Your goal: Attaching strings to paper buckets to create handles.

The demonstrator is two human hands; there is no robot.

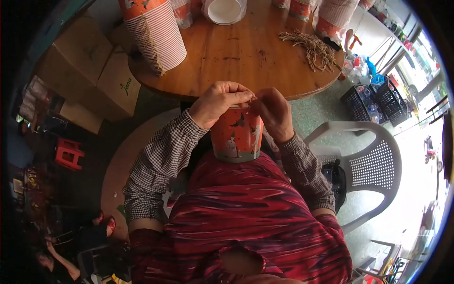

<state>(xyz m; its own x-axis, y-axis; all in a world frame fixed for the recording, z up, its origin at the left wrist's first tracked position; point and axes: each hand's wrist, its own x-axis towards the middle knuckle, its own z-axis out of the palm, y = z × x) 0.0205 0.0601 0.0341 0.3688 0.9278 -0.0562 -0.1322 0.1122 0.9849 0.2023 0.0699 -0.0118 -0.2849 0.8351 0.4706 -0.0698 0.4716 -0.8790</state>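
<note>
Orange printed paper cup [235,137] is held against the lap below the round wooden surface [246,52]; left hand [218,102] and right hand [275,113] are pinched together at its rim, best kept steady.

A: The paper cup [236,135] you hold is orange, printed with pale figures.

B: Your sleeves [158,165] are checked brown and white, the table [236,52] is warm brown wood, and that chair [373,165] is white.
</note>
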